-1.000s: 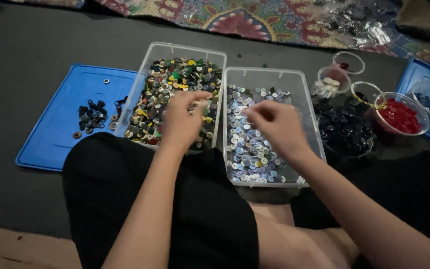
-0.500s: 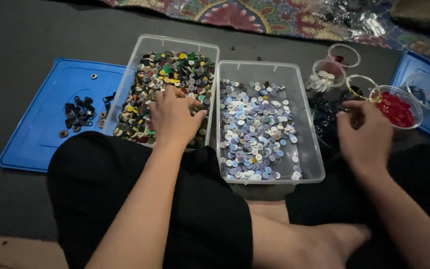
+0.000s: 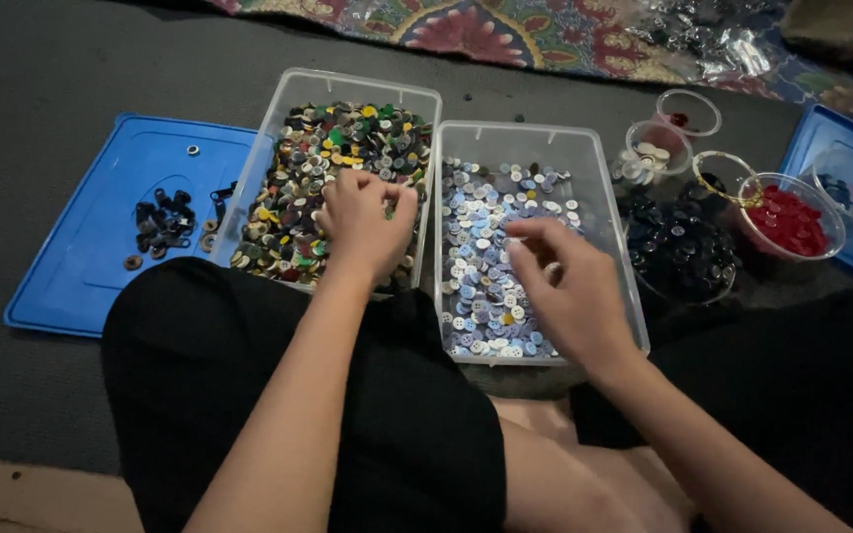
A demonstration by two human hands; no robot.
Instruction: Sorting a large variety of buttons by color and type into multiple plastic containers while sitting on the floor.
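Two clear plastic bins stand side by side in front of my knees. The left bin (image 3: 267, 128) holds mixed coloured buttons (image 3: 348, 138). My left hand (image 3: 362, 222) rests in it, fingers curled and pinching at the buttons. The right bin (image 3: 604, 158) holds pale blue and white buttons (image 3: 481, 266). My right hand (image 3: 565, 281) hovers over that bin's right half, fingertips drawn together; whether it holds a button is hidden.
A blue lid (image 3: 91, 237) with a small pile of dark buttons (image 3: 160, 219) lies at the left. At the right stand a bowl of dark buttons (image 3: 678, 252), a cup of red buttons (image 3: 787, 219), small cups (image 3: 656, 153) and another blue lid (image 3: 846, 158). A patterned rug (image 3: 505, 30) runs behind.
My right hand has come back from the cups at the right to the pale button bin. The left hand stays in the mixed bin, shifted slightly.
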